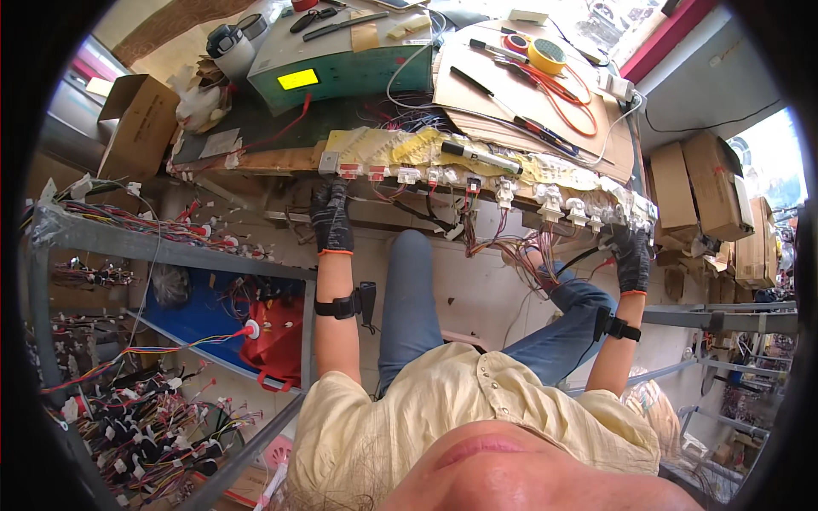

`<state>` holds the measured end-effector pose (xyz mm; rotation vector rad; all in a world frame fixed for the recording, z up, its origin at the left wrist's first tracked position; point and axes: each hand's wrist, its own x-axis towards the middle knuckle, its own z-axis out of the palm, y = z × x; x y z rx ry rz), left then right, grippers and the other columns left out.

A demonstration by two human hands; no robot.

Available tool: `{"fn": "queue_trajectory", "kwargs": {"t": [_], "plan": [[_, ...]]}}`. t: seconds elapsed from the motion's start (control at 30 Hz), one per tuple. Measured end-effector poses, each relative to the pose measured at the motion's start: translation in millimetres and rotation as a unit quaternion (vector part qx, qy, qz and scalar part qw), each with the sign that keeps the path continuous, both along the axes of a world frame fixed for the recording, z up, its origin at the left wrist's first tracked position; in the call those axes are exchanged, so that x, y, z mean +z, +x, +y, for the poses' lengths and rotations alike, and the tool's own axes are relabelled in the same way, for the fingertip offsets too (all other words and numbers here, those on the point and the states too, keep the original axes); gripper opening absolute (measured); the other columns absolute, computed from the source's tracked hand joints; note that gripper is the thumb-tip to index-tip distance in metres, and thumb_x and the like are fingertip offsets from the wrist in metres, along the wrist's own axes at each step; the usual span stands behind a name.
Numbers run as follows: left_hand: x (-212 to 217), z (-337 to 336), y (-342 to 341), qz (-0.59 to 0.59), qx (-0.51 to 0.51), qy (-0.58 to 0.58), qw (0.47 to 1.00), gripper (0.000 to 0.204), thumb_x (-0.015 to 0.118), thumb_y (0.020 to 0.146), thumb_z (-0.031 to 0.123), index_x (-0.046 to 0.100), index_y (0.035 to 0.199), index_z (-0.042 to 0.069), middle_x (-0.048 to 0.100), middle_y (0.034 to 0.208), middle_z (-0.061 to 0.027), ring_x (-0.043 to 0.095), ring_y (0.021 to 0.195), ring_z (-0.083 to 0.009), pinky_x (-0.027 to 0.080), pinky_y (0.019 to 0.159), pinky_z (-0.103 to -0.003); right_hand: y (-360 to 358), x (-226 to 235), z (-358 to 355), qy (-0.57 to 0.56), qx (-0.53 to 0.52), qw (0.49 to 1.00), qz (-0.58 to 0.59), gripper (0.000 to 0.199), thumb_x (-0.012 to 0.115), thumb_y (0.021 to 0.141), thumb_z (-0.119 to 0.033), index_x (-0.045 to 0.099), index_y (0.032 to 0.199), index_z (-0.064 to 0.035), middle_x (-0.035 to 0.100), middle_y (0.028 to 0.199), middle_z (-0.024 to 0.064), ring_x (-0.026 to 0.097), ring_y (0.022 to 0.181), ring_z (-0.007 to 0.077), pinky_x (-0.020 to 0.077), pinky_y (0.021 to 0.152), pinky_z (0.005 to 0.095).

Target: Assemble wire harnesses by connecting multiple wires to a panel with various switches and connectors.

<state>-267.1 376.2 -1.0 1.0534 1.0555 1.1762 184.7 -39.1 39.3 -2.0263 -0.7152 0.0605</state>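
Note:
My left hand [331, 215], in a dark glove with an orange cuff, reaches up to the left end of a wire harness board [375, 146] and touches a white connector [330, 164] on its front edge. My right hand [630, 253], gloved the same way, grips a bundle of coloured wires [528, 255] and connectors at the board's right end. A row of white connectors [558, 203] runs along the edge between both hands. A black and white marker [481, 157] lies on the board. Both wrists wear black straps.
A green box with a yellow display [336, 60] stands behind the board. Tape rolls [545, 53], orange cable and tools lie on cardboard [528, 85]. Cardboard boxes [703, 183] stack at right. A metal rack [170, 247] with wire bundles [145, 417] stands at left.

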Motion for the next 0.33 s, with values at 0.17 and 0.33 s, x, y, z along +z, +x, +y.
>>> {"fn": "queue_trajectory", "kwargs": {"t": [0.17,0.33], "plan": [[17,-9,9,0.045,0.023,0.054,0.997,0.03,0.064,0.088,0.026,0.067,0.098,-0.003,0.068,0.086,-0.0044,0.055,0.074,-0.0099,0.044,0.068,-0.028,1,18,-8,-0.044,-0.056,0.995,-0.069,0.032,0.063,0.084,-0.019,0.057,0.109,-0.0017,0.062,0.091,0.0104,0.06,0.078,0.0252,0.0489,0.066,0.035],[12,-8,3,0.1,0.02,0.02,0.995,0.03,0.065,0.087,0.027,0.069,0.097,-0.001,0.069,0.086,-0.0056,0.058,0.078,-0.0117,0.045,0.074,-0.028,6,11,-4,-0.076,-0.112,0.989,0.061,0.038,0.068,0.079,-0.013,0.055,0.113,-0.0021,0.062,0.101,0.0208,0.061,0.087,0.0365,0.0506,0.077,0.0409]]}}
